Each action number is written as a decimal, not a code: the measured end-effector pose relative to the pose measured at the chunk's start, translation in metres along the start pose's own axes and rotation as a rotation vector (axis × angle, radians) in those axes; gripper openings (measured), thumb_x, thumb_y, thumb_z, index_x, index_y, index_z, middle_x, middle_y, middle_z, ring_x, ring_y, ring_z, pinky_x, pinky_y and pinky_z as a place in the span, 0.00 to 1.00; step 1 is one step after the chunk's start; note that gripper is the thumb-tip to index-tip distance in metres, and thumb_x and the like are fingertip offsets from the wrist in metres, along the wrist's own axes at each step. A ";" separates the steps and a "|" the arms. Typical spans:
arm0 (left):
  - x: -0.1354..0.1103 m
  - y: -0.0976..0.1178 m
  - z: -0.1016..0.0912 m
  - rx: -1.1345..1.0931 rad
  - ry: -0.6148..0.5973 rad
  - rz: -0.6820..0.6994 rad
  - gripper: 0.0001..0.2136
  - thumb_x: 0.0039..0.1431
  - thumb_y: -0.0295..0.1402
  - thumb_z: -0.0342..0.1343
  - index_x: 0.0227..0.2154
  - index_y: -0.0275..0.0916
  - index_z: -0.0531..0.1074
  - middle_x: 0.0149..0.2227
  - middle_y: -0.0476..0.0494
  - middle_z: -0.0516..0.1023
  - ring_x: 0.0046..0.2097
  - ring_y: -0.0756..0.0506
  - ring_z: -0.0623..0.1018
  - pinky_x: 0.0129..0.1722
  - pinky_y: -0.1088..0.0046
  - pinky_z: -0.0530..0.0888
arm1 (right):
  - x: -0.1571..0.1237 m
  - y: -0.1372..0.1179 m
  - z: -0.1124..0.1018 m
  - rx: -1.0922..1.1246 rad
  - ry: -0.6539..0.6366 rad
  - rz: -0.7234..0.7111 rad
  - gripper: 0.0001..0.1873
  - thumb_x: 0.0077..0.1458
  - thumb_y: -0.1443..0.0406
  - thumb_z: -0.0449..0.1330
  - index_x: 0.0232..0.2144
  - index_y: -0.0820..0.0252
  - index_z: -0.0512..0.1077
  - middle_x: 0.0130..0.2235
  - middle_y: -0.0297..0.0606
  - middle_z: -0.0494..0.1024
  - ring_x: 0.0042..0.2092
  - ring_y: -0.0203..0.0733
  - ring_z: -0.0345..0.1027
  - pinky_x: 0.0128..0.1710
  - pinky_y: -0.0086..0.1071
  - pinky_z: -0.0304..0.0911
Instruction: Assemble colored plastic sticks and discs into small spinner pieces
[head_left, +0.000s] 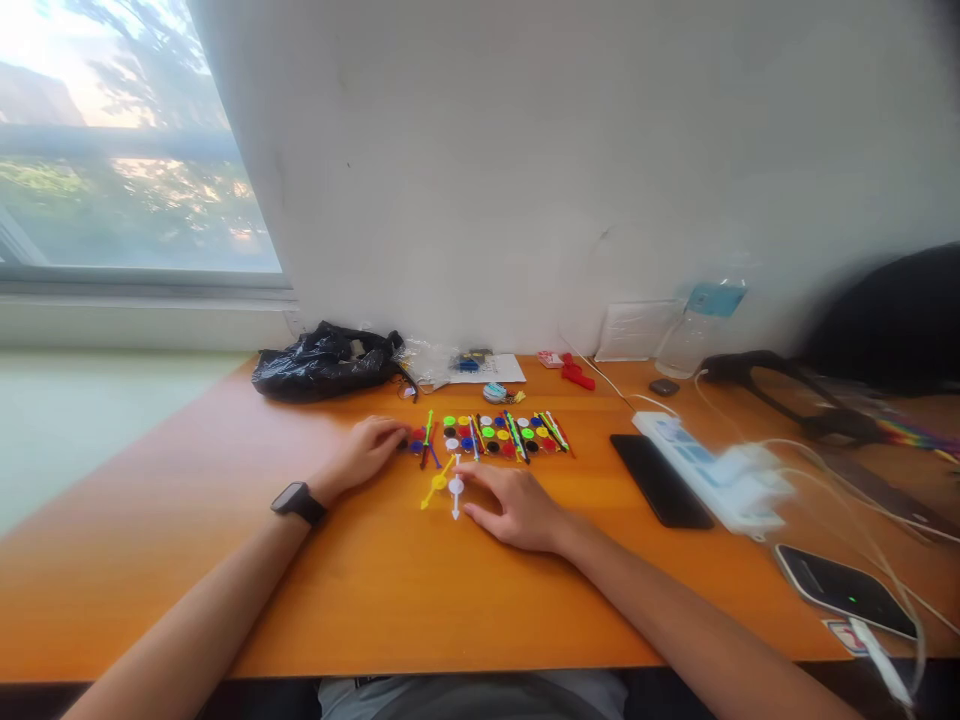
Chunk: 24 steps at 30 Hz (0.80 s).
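The white arrow (456, 485), running near to far, lies just left of your right hand (520, 503), thumb and forefinger spread (your left hand's (366, 447) grip I can't tell).

I count one bare left hand (371, 445), one bare right hand (517, 505) | one white arrow with round centre (456, 485) | one yellow arrow with round centre (439, 483) | one black wristwatch (298, 502) | one black plastic bag (322, 368) | one white power strip (694, 472) | small multicoloured round discs (488, 423), too crowded on my remote feed for an exact tally
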<state>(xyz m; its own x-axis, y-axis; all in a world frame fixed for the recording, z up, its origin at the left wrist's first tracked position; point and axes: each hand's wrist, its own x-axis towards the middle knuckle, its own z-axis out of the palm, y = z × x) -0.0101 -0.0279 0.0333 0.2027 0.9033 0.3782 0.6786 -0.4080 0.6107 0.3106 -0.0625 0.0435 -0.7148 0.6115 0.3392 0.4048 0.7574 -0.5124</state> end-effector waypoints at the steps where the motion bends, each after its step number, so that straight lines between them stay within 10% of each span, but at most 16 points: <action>1: 0.000 -0.002 0.001 -0.008 0.008 -0.010 0.16 0.69 0.44 0.53 0.43 0.43 0.84 0.44 0.41 0.86 0.46 0.39 0.83 0.50 0.63 0.77 | 0.000 -0.001 0.000 -0.009 -0.011 0.000 0.21 0.65 0.63 0.62 0.59 0.48 0.70 0.57 0.39 0.81 0.54 0.53 0.78 0.54 0.40 0.70; 12: -0.001 -0.010 0.005 -0.077 0.131 -0.090 0.17 0.67 0.44 0.55 0.48 0.39 0.79 0.44 0.39 0.83 0.40 0.42 0.83 0.43 0.65 0.80 | 0.000 -0.002 -0.006 0.043 0.023 0.034 0.10 0.61 0.67 0.62 0.45 0.53 0.72 0.44 0.37 0.82 0.45 0.47 0.78 0.47 0.37 0.70; 24: 0.002 0.003 0.007 0.028 0.199 -0.128 0.16 0.71 0.42 0.45 0.48 0.40 0.74 0.40 0.43 0.81 0.39 0.43 0.80 0.39 0.68 0.76 | -0.004 -0.005 -0.009 0.085 -0.038 -0.063 0.21 0.63 0.68 0.60 0.57 0.48 0.72 0.57 0.36 0.81 0.56 0.48 0.76 0.56 0.39 0.68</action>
<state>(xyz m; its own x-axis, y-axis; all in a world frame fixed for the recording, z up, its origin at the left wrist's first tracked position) -0.0034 -0.0267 0.0308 -0.0278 0.9024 0.4300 0.7100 -0.2850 0.6440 0.3161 -0.0667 0.0519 -0.7591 0.5532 0.3433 0.3102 0.7709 -0.5564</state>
